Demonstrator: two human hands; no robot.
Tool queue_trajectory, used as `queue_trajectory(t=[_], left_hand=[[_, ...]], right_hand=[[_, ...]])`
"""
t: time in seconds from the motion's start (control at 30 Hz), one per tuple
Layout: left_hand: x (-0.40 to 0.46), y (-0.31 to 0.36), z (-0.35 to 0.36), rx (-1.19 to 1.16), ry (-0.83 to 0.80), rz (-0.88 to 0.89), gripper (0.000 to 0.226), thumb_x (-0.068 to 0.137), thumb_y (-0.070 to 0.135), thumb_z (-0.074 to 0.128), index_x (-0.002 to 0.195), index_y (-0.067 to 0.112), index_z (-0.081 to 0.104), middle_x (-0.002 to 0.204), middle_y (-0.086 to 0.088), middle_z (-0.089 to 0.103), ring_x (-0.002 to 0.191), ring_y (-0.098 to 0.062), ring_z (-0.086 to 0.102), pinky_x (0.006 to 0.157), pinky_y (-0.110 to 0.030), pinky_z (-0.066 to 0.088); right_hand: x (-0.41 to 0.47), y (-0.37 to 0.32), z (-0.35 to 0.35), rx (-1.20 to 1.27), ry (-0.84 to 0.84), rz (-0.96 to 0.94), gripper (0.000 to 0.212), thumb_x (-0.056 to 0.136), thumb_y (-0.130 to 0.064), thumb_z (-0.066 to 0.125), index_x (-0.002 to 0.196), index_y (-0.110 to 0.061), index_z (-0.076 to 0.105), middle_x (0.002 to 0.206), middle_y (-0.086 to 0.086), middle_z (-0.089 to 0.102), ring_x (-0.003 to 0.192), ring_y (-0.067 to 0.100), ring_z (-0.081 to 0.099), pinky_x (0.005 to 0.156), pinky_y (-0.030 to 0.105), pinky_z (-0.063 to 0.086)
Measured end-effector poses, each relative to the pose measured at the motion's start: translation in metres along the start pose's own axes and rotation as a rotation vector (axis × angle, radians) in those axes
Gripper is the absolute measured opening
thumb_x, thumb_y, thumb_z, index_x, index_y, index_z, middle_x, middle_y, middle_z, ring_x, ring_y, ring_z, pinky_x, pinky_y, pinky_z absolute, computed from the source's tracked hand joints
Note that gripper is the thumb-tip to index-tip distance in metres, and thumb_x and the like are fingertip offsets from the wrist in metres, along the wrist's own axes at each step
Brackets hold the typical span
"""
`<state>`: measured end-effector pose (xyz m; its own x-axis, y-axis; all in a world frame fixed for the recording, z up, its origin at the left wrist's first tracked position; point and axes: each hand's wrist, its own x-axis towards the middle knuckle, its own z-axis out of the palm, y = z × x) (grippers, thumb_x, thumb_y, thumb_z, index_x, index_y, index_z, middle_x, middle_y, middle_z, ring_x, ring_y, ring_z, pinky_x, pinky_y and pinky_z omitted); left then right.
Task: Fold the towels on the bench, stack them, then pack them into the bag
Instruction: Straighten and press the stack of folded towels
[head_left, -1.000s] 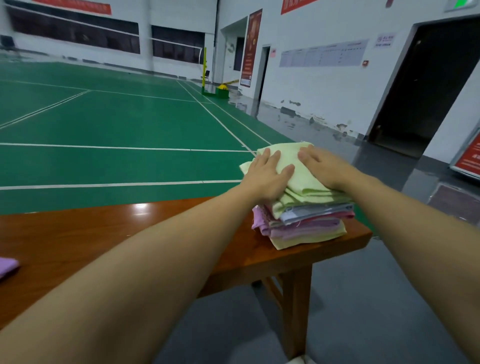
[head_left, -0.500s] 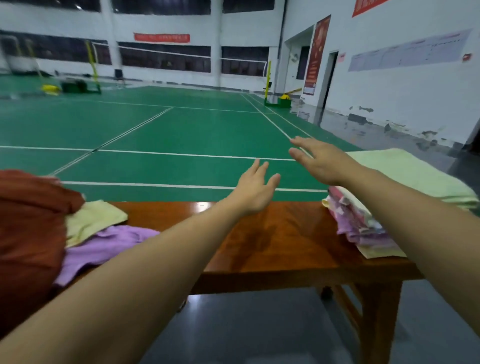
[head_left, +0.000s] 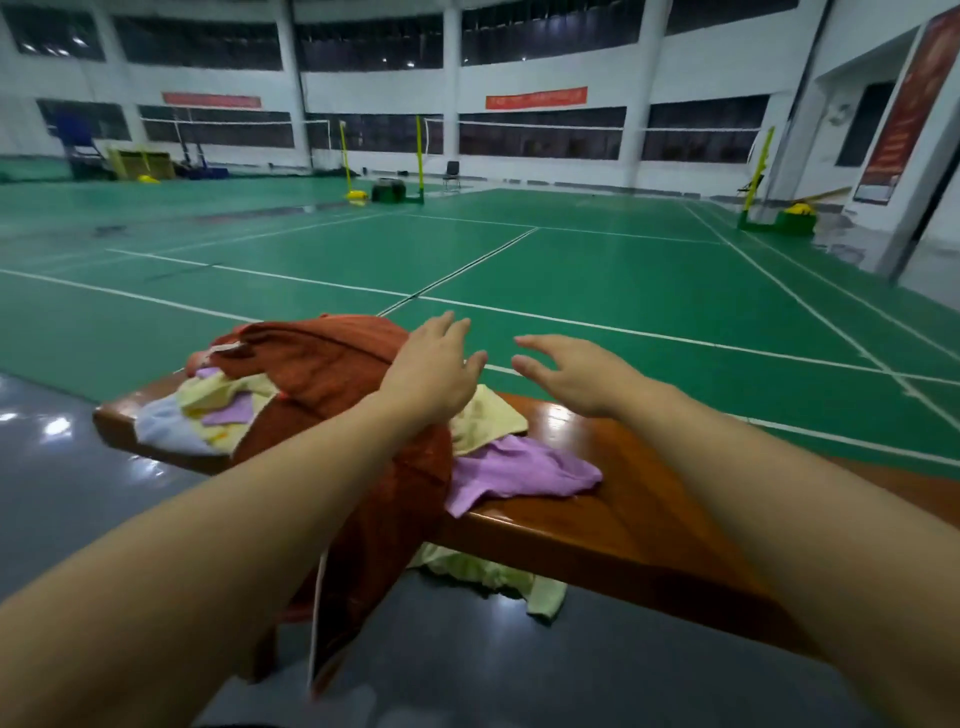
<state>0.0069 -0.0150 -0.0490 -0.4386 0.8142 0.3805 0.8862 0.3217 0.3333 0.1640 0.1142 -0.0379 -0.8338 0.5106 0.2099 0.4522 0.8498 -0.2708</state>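
Observation:
A rust-brown cloth bag (head_left: 332, 374) lies slumped on the left part of the wooden bench (head_left: 613, 514), one side hanging over the front edge. Unfolded towels lie around it: a purple towel (head_left: 519, 473) and a pale yellow towel (head_left: 485, 421) to its right, and a mixed heap of white, yellow and purple towels (head_left: 208, 410) to its left. My left hand (head_left: 434, 371) hovers over the bag's right side, fingers spread, holding nothing. My right hand (head_left: 563, 371) hangs above the bench, fingers relaxed, empty. The folded stack is out of view.
A yellow-green towel (head_left: 493, 577) lies on the grey floor under the bench's front edge. Behind the bench stretches a green badminton court with white lines, net posts (head_left: 420, 156) and a chair (head_left: 452, 174) far back.
Both hands have left the folded stack and swung left along the bench. The view has turned left, so the stack is gone from sight and the bag with loose towels is now central.

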Motion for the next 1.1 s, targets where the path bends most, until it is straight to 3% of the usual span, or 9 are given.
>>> queue_trajectory(t=[0.13,0.23,0.43,0.57,0.63,0.77,0.87,0.97,1.1], left_hand=[[-0.002,-0.071,-0.034,0.199,0.045,-0.081,0.059,0.096,0.041,0.06,0.144,0.009,0.048,0.151,-0.017,0.047,0.139,-0.034,0.041,0.116,-0.04,0.029],[-0.005,-0.1,-0.045,0.228,0.088,-0.061,0.036,0.092,0.042,0.066,0.116,0.016,0.068,0.125,-0.012,0.066,0.117,-0.034,0.058,0.098,-0.042,0.047],[0.002,-0.095,-0.052,-0.039,0.183,-0.058,0.023,0.099,0.04,0.059,0.102,0.018,0.066,0.104,-0.009,0.072,0.1,-0.034,0.064,0.083,-0.043,0.05],[0.01,-0.078,-0.052,-0.277,0.161,-0.033,0.019,0.1,0.04,0.058,0.094,0.022,0.061,0.096,-0.004,0.07,0.092,-0.026,0.064,0.08,-0.035,0.047],[0.013,-0.07,-0.053,-0.319,0.156,-0.033,0.022,0.102,0.041,0.055,0.095,0.021,0.06,0.095,-0.002,0.066,0.09,-0.024,0.061,0.078,-0.032,0.042],[0.016,-0.064,-0.059,-0.312,0.097,-0.082,0.041,0.104,0.049,0.045,0.101,0.012,0.064,0.098,-0.003,0.064,0.091,-0.023,0.057,0.076,-0.031,0.036],[0.019,-0.049,-0.055,-0.36,-0.004,-0.027,0.045,0.099,0.058,0.047,0.099,0.016,0.065,0.093,0.0,0.066,0.084,-0.018,0.06,0.076,-0.032,0.042],[0.027,-0.023,-0.043,-0.375,-0.116,0.056,0.035,0.093,0.058,0.061,0.101,0.024,0.062,0.091,0.005,0.066,0.073,-0.007,0.059,0.07,-0.028,0.044],[0.03,-0.005,-0.02,-0.281,-0.326,0.064,0.054,0.09,0.047,0.07,0.132,0.018,0.056,0.12,-0.005,0.065,0.101,-0.02,0.064,0.091,-0.031,0.05]], right_hand=[[0.028,-0.044,0.044,0.088,-0.054,-0.034,0.056,0.102,-0.056,0.044,0.148,-0.024,0.048,0.153,-0.001,0.049,0.14,0.02,0.045,0.115,0.034,0.034],[0.04,-0.066,0.067,0.244,-0.074,-0.034,0.052,0.102,-0.048,0.051,0.146,-0.019,0.051,0.148,0.002,0.054,0.135,0.02,0.049,0.11,0.03,0.035],[0.056,-0.082,0.081,0.486,0.033,0.007,0.043,0.096,-0.032,0.067,0.133,-0.01,0.06,0.117,0.0,0.065,0.104,0.012,0.059,0.09,0.024,0.044],[0.062,-0.074,0.075,0.548,0.173,0.03,0.021,0.094,-0.026,0.071,0.102,-0.007,0.071,0.087,-0.002,0.068,0.078,0.01,0.06,0.074,0.023,0.046],[0.059,-0.067,0.067,0.623,0.216,0.01,0.019,0.096,-0.025,0.068,0.092,-0.007,0.07,0.08,-0.002,0.067,0.073,0.008,0.059,0.072,0.018,0.045],[0.045,-0.044,0.042,0.927,0.246,0.07,0.026,0.1,-0.032,0.061,0.081,-0.015,0.063,0.076,0.005,0.065,0.069,0.015,0.058,0.07,0.032,0.052],[0.033,-0.026,0.012,0.838,0.318,0.111,0.033,0.099,-0.04,0.062,0.073,-0.019,0.06,0.066,-0.006,0.055,0.061,0.008,0.047,0.06,0.028,0.041],[0.014,0.002,-0.021,0.722,0.421,0.154,0.033,0.099,-0.04,0.061,0.076,-0.018,0.061,0.071,-0.003,0.057,0.068,0.01,0.048,0.067,0.032,0.04],[-0.032,0.071,-0.053,0.527,0.543,0.308,0.037,0.099,-0.042,0.061,0.092,-0.007,0.07,0.084,0.004,0.066,0.078,0.015,0.057,0.07,0.031,0.04]])
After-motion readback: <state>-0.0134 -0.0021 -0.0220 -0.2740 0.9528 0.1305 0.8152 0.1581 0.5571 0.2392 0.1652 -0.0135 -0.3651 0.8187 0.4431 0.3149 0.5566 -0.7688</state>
